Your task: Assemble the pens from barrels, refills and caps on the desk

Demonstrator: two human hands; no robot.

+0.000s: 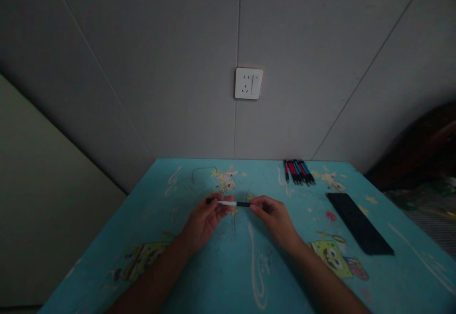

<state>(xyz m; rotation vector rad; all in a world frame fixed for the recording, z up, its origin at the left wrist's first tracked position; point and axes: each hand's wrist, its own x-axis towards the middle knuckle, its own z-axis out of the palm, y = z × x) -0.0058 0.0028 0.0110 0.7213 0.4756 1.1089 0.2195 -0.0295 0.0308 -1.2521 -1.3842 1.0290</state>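
A slim pen point(228, 203), white along its middle with black ends, lies level between my two hands above the blue table. Its left part rests across the fingers of my left hand point(208, 216), the thumb pressing on it from above. With thumb and forefinger, my right hand point(269, 210) pinches the black right end of the pen. Both hands are closed on it, and the pen's right tip is hidden behind my right fingertips.
The table point(221, 276) has a blue cartoon-printed cover. Several red, blue and black pens point(298, 172) lie in a row near its back edge. A flat dark rectangular piece point(359, 223) lies at the right. Behind rises a grey wall with a white socket plate point(248, 83).
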